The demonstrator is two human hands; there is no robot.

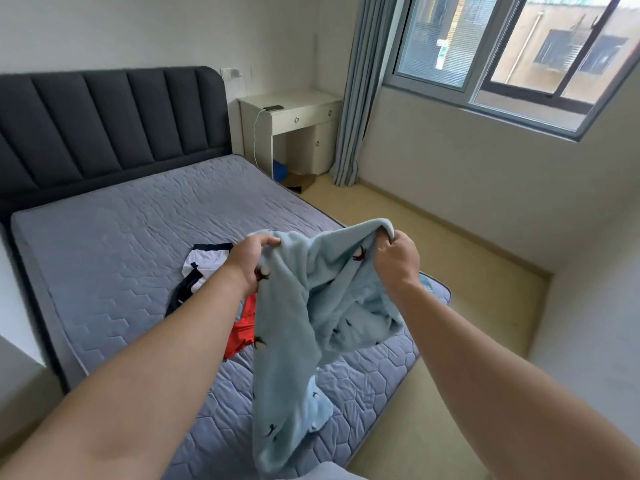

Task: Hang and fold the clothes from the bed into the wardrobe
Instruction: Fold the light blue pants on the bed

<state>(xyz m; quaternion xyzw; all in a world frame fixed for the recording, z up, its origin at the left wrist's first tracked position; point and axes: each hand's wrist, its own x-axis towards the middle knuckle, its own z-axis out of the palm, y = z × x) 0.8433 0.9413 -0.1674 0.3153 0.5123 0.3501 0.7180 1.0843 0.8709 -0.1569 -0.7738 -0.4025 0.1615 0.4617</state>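
Blue garment (pixel 311 323) hangs pinched between left hand (pixel 251 261) and right hand (pixel 394 258) above bed (pixel 121 254).

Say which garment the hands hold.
The light blue fleece garment: left hand and right hand grip it; the red garment and white garment lie on the grey mattress.

Both your bare forearms reach from the lower corners toward the middle of the frame. Your left hand (pixel 250 263) and right hand (pixel 396 257) sit level and apart, fingers curled, each gripping the top of the light blue garment (pixel 313 306)
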